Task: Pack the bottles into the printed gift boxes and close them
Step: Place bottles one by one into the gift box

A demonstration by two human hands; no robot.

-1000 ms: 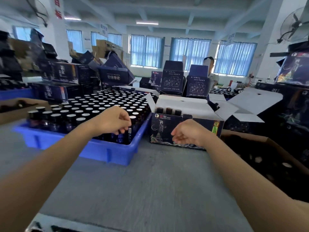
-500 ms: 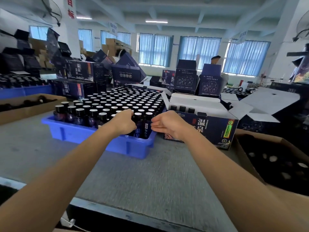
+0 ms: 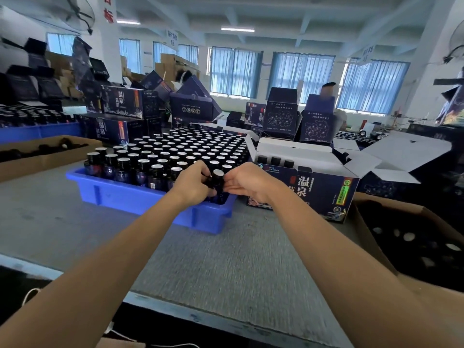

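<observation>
Bottles (image 3: 175,151) with silver-topped black caps stand upright in tight rows in a blue plastic crate (image 3: 130,194) on the grey surface (image 3: 226,259), seen from the head camera. Over the crate's near right corner the two hands meet on one dark bottle (image 3: 217,179), held cap up. The left hand (image 3: 192,184) grips it from the left, fingers curled round the body. The right hand (image 3: 248,182) pinches it from the right, fingertips against the bottle just under the cap. Both bare forearms reach in from the bottom of the view.

Just beside the crate on the right sits an open printed gift box (image 3: 319,192), dark blue with large pale characters and a green label near its right end. Its white flaps (image 3: 401,151) are folded out to the back and right. Three bottle caps (image 3: 275,160) show in a row inside its left end. Further right an open brown carton (image 3: 376,214) holds dark contents with pale round spots, possibly more caps; blur hides the detail. A shallow cardboard tray (image 3: 47,159) lies left of the crate, apart from it. Behind the crate closed printed boxes (image 3: 125,104) are stacked, and upright boxes (image 3: 281,119) with a map print stand with lids raised. Windows (image 3: 236,71) with blue curtains line the far wall.
</observation>
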